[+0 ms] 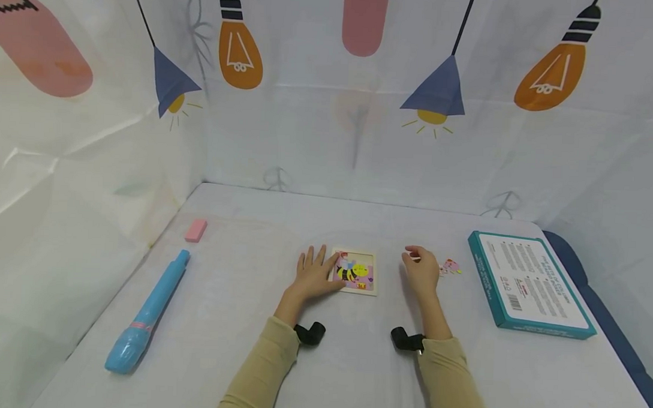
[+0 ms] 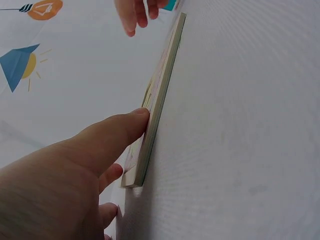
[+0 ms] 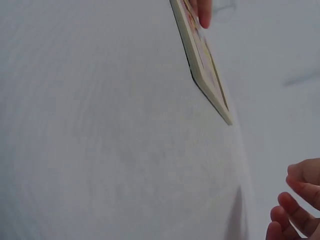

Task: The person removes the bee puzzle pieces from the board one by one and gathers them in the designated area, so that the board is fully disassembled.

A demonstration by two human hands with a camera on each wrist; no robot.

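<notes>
A small square jigsaw puzzle (image 1: 356, 271) with a pale wooden frame and a yellow-and-black bee picture lies on the table. My left hand (image 1: 314, 274) is spread at its left side, with the thumb and a fingertip over the frame. In the left wrist view the thumb (image 2: 112, 132) presses on the puzzle's edge. To the right of the puzzle, my right hand (image 1: 422, 272) is raised over the table, its fingers loosely bent and no piece visible in them. Just beyond that hand lie a few loose puzzle pieces (image 1: 451, 266), pink and yellow.
A teal-and-white box (image 1: 534, 283) lies flat at the right. On the left are a blue toy microphone-shaped object (image 1: 148, 315) and a pink block (image 1: 196, 230). A printed white sheet (image 1: 318, 131) hangs behind the table.
</notes>
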